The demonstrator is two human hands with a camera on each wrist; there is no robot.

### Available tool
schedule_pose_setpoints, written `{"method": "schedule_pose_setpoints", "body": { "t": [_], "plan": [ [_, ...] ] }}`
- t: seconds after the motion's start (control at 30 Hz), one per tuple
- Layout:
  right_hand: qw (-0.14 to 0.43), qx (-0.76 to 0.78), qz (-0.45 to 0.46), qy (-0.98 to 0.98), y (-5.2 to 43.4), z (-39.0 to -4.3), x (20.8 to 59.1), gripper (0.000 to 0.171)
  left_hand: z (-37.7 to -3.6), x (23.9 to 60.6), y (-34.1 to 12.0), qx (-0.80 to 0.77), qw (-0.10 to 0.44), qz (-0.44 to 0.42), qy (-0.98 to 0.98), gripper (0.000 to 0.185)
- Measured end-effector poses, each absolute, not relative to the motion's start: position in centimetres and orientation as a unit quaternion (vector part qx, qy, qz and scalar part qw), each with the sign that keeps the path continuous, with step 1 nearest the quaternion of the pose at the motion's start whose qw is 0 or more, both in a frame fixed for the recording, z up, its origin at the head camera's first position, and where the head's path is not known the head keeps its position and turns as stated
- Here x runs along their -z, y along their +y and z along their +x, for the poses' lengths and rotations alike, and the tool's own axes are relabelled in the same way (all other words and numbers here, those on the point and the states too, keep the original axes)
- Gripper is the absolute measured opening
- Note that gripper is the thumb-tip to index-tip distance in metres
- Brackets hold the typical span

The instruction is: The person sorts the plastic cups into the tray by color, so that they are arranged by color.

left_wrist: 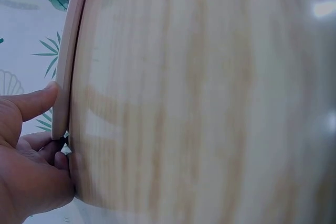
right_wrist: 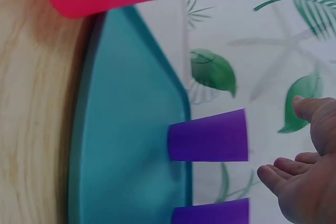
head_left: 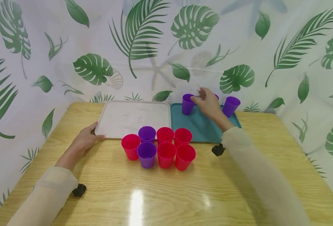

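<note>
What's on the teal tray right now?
Two purple cups stand at the back of the teal tray; the right hand hides a third one's body, showing only a purple sliver.

Legible text, labels, brands, numbers, signs: none recorded. The cups, both trays, the wooden table and the leaf-printed backdrop carried no readable writing in any view; the backdrop behind the table showed only printed leaves and shells.
</note>
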State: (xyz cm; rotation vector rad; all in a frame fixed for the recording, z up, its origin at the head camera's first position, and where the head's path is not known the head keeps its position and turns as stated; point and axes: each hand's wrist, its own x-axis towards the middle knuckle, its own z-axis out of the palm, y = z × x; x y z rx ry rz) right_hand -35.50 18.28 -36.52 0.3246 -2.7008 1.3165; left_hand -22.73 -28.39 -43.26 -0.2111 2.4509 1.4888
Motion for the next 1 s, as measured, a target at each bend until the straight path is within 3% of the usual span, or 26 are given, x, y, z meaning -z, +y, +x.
{"method": "schedule_pose_setpoints", "body": {
  "t": [0.33, 1.0],
  "plan": [
    [0.071, -0.429, 0.146, -0.889, 20.4, -31.8, 34.9, 0.066, -22.7, 43.3, -28.4, -0.508, 0.132, -0.069, 0.848, 0.089],
    [0.014, -0.432, 0.198, -0.880, 21.5, -21.7, 34.9, 0.053, -22.8, 43.6, -28.4, -0.502, 0.133, -0.072, 0.852, 0.089]
  ]
}}
